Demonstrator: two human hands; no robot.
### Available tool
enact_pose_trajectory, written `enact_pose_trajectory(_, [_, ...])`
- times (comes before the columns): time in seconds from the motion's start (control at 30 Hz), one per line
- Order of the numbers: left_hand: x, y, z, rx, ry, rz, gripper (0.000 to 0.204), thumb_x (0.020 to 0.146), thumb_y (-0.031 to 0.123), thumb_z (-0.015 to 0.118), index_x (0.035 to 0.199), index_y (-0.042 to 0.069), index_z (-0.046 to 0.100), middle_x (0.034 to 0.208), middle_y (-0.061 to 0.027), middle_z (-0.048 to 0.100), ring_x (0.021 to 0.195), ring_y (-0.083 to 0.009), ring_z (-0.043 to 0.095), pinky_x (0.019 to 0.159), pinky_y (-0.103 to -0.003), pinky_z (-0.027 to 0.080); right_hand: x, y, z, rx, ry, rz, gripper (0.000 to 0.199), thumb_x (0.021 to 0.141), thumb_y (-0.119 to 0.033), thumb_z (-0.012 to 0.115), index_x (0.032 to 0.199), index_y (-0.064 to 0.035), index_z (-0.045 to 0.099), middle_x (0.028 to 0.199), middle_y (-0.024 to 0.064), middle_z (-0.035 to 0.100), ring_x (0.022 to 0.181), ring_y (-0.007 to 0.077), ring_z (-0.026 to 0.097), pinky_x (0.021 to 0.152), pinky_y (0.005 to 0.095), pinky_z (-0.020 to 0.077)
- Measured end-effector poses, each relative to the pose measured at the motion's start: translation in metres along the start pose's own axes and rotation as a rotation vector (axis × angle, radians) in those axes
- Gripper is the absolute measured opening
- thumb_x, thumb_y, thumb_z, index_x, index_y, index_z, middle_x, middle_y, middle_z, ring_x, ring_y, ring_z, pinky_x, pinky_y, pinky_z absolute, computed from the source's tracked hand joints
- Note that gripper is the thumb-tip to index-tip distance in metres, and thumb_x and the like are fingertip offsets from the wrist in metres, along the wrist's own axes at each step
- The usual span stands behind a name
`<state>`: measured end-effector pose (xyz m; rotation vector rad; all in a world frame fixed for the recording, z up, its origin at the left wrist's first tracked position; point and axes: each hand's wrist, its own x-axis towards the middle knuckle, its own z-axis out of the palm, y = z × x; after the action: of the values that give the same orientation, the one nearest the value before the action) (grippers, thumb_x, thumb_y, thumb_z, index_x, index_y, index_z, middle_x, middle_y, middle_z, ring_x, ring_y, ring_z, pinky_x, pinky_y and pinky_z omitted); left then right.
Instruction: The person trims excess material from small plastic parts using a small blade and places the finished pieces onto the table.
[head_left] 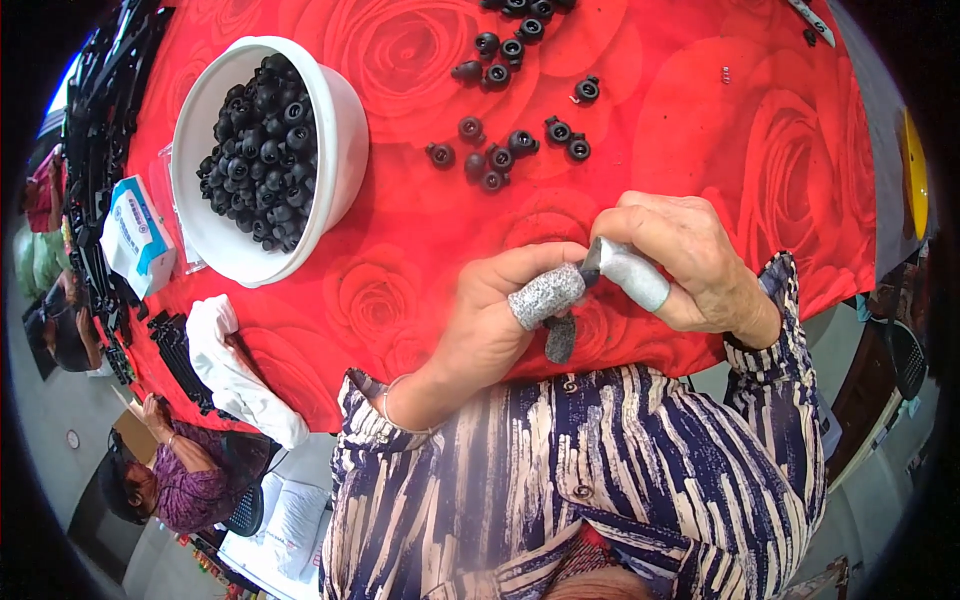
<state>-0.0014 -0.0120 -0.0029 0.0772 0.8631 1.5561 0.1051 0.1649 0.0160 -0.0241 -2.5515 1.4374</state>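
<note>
My left hand (485, 310) is closed, pinching a small black plastic part (591, 277) that mostly hides behind the fingers. Speckled grey sleeves (546, 297) cover some of its fingers. My right hand (680, 255) meets it from the right, fingers closed on a thin grey piece like a small blade (597, 254), whose tip touches or nearly touches the black part. A whitish cover (634, 278) wraps the right thumb. Beyond both hands, loose round black parts with ringed holes (501, 159) lie scattered on the red cloth.
A white bowl (345, 150) heaped with similar black parts stands left on the rose-patterned tablecloth (410, 215). Beside it are a blue-and-white box (138, 235), a white cloth (235, 370) and long black strips (95, 200). Another person (190, 480) sits at lower left.
</note>
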Motion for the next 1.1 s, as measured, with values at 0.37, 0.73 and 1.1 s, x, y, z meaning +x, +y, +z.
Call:
enact_pose_trajectory(0.37, [0.000,0.004,-0.001,0.027,0.012,0.032,0.025,0.087,0.004,0.057,0.111,-0.002,0.059,0.093,-0.0043,0.063,0.083,-0.0086,0.058,0.074,-0.022,0.046,0.002,0.001,-0.001,-0.010,-0.026,-0.016,0.016,0.078,-0.004,0.059,0.091,0.0031,0.054,0.071,0.0108,0.054,0.058,0.0251,0.055,0.051,0.0337,0.0419])
enact_pose_trajectory(0.73, [0.002,0.001,-0.002,0.034,0.017,0.033,0.025,0.087,0.005,0.057,0.111,-0.002,0.059,0.091,-0.0040,0.063,0.082,-0.0082,0.058,0.072,-0.021,0.046,0.001,0.001,0.000,-0.010,-0.015,-0.013,0.016,0.078,-0.005,0.059,0.090,0.0030,0.054,0.071,0.0110,0.054,0.058,0.0258,0.054,0.050,0.0342,0.0412])
enact_pose_trajectory(1.1, [0.009,0.010,-0.007,-0.316,-0.062,-0.098,0.026,0.085,0.007,0.060,0.109,-0.003,0.059,0.088,-0.0049,0.061,0.073,-0.0083,0.054,0.066,-0.020,0.044,-0.003,-0.002,0.004,0.046,-0.187,-0.170,0.019,0.075,-0.016,0.064,0.085,-0.0021,0.054,0.068,0.0094,0.051,0.059,0.0272,0.055,0.051,0.0390,0.0432])
